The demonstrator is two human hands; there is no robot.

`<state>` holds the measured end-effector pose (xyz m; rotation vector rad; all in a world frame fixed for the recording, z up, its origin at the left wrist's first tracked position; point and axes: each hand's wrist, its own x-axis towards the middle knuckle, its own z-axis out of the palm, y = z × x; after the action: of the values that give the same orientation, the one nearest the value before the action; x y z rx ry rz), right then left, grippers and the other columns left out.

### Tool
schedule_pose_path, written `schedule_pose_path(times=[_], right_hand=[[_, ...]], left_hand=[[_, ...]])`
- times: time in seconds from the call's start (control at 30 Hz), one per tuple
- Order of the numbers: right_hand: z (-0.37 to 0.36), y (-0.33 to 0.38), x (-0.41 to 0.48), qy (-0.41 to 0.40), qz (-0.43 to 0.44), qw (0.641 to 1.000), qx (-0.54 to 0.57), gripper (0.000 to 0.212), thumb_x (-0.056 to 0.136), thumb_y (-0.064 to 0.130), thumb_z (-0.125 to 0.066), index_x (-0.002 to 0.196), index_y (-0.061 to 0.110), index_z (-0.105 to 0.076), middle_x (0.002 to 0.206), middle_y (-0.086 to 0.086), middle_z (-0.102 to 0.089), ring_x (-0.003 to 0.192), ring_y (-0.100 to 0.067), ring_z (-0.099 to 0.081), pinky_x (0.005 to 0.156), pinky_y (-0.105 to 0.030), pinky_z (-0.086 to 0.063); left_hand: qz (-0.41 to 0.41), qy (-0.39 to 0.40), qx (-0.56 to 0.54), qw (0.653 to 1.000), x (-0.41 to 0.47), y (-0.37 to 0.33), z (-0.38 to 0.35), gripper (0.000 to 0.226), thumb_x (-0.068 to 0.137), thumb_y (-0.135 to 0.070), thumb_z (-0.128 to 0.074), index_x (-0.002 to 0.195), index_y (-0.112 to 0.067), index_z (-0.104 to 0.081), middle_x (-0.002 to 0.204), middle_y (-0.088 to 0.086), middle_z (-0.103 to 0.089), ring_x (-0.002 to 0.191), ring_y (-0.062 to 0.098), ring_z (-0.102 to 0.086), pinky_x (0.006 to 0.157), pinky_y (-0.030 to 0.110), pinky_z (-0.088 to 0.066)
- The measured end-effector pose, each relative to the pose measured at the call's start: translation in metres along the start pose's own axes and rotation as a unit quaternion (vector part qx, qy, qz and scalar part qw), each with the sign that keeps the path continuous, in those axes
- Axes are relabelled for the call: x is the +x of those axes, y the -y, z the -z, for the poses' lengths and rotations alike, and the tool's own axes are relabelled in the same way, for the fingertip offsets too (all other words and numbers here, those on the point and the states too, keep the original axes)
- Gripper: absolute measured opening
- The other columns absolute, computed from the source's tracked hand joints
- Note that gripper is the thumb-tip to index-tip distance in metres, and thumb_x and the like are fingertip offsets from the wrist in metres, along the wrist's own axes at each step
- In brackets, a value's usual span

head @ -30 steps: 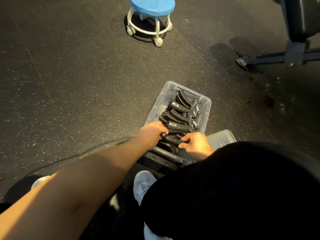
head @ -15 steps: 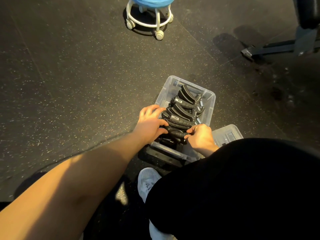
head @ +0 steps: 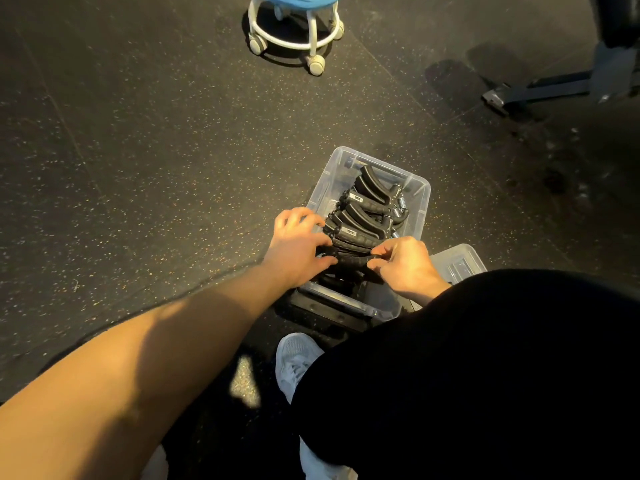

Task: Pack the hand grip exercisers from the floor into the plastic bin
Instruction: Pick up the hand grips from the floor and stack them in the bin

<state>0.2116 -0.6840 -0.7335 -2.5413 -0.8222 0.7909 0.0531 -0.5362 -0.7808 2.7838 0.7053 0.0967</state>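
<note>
A clear plastic bin [head: 420, 199] stands on the dark floor in front of my knees. Several black hand grip exercisers [head: 363, 216] with metal springs lie packed in a row inside it. My left hand [head: 298, 247] sits at the bin's near left side, thumb pinching the left end of the nearest black exerciser [head: 351, 261], other fingers spread over the row. My right hand [head: 403, 265] pinches the same exerciser's right end with curled fingers. The bin's near end is partly hidden by both hands.
The clear bin lid [head: 457, 263] lies right of the bin, half hidden by my black-clad leg [head: 485, 375]. A white shoe [head: 296, 358] is below the bin. A wheeled stool [head: 294, 32] stands far ahead; a black machine base [head: 540, 88] is at far right.
My left hand went from a closed grip on the nearest exerciser to spread fingers over the row. The view has tilted down slightly. My right hand stays on the exerciser's right end.
</note>
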Motion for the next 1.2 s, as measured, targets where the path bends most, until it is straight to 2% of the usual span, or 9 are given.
schedule_pose_path(times=[0.13,0.37,0.47,0.6,0.7,0.8,0.93,1.07,1.2], right_hand=[[0.014,0.011,-0.005,0.021,0.024,0.999,-0.018,0.023,0.087,0.018,-0.076,0.11,0.017,-0.075,0.104,-0.001,-0.071,0.099,-0.016,-0.066,0.094,-0.038,-0.056],[0.04,0.036,-0.019,0.044,0.143,0.988,-0.044,0.023,0.091,0.022,-0.072,0.114,0.021,-0.074,0.101,0.008,-0.068,0.096,-0.009,-0.062,0.092,-0.03,-0.052],[0.046,0.047,-0.022,0.041,0.182,0.982,-0.034,0.022,0.091,0.02,-0.071,0.113,0.021,-0.074,0.097,0.011,-0.067,0.096,-0.009,-0.063,0.093,-0.032,-0.052],[0.052,0.054,-0.017,0.021,0.19,0.981,-0.019,0.025,0.09,0.022,-0.073,0.115,0.019,-0.073,0.087,0.015,-0.063,0.083,0.0,-0.06,0.077,-0.016,-0.048],[0.053,0.061,-0.011,-0.021,0.201,0.979,0.021,0.029,0.089,0.023,-0.074,0.118,0.019,-0.072,0.1,0.009,-0.07,0.09,-0.002,-0.063,0.082,-0.017,-0.048],[0.055,0.066,0.002,-0.063,0.192,0.978,0.054,0.033,0.091,0.03,-0.071,0.123,0.02,-0.07,0.105,0.01,-0.069,0.094,-0.006,-0.064,0.084,-0.02,-0.048],[0.059,0.087,0.026,0.017,0.105,0.984,0.144,0.021,0.091,0.036,-0.07,0.099,0.017,-0.077,0.083,-0.005,-0.073,0.072,-0.013,-0.065,0.071,-0.035,-0.057],[0.061,0.111,0.049,0.039,0.041,0.979,0.197,0.029,0.09,0.031,-0.073,0.089,0.002,-0.074,0.063,-0.006,-0.067,0.044,-0.008,-0.06,0.047,-0.019,-0.05],[0.053,0.113,0.078,0.051,0.025,0.974,0.221,0.03,0.089,0.021,-0.074,0.093,-0.008,-0.074,0.066,-0.012,-0.07,0.06,-0.02,-0.069,0.074,-0.036,-0.061]], left_hand=[[-0.029,0.023,-0.017,0.999,0.001,0.0,0.015,0.03,0.09,-0.056,-0.059,0.11,-0.037,-0.07,0.106,-0.011,-0.062,0.112,0.019,-0.046,0.094,0.039,-0.034],[-0.078,0.057,-0.056,0.994,0.001,-0.02,0.028,0.05,0.088,-0.059,-0.061,0.13,-0.033,-0.063,0.111,-0.011,-0.061,0.113,0.015,-0.051,0.094,0.031,-0.033],[-0.084,0.042,-0.057,0.994,0.006,-0.025,0.037,0.032,0.09,-0.054,-0.06,0.111,-0.031,-0.069,0.089,-0.014,-0.054,0.103,0.015,-0.052,0.086,0.031,-0.03],[-0.045,0.023,-0.076,0.996,0.009,-0.015,0.045,0.027,0.088,-0.05,-0.061,0.1,-0.03,-0.074,0.087,-0.008,-0.066,0.093,0.017,-0.058,0.083,0.036,-0.041],[-0.001,0.011,-0.081,0.997,0.014,-0.012,0.054,0.032,0.082,-0.052,-0.057,0.071,-0.023,-0.065,0.07,-0.004,-0.06,0.071,0.021,-0.059,0.067,0.038,-0.05],[0.084,-0.009,-0.115,0.99,0.022,-0.013,0.064,0.039,0.082,-0.048,-0.062,0.058,-0.019,-0.05,0.063,-0.001,-0.056,0.059,0.021,-0.056,0.055,0.036,-0.051],[0.139,-0.006,-0.053,0.989,0.041,-0.017,0.078,0.036,0.086,-0.05,-0.06,0.066,-0.021,-0.059,0.066,-0.003,-0.059,0.062,0.022,-0.059,0.059,0.031,-0.05],[0.162,-0.005,-0.043,0.986,0.054,-0.02,0.084,0.025,0.087,-0.043,-0.061,0.074,-0.022,-0.063,0.069,-0.003,-0.06,0.067,0.023,-0.062,0.058,0.03,-0.045],[0.174,0.002,-0.122,0.977,0.055,-0.009,0.072,0.025,0.085,-0.041,-0.062,0.07,-0.022,-0.06,0.063,-0.004,-0.058,0.062,0.021,-0.059,0.055,0.03,-0.047]])
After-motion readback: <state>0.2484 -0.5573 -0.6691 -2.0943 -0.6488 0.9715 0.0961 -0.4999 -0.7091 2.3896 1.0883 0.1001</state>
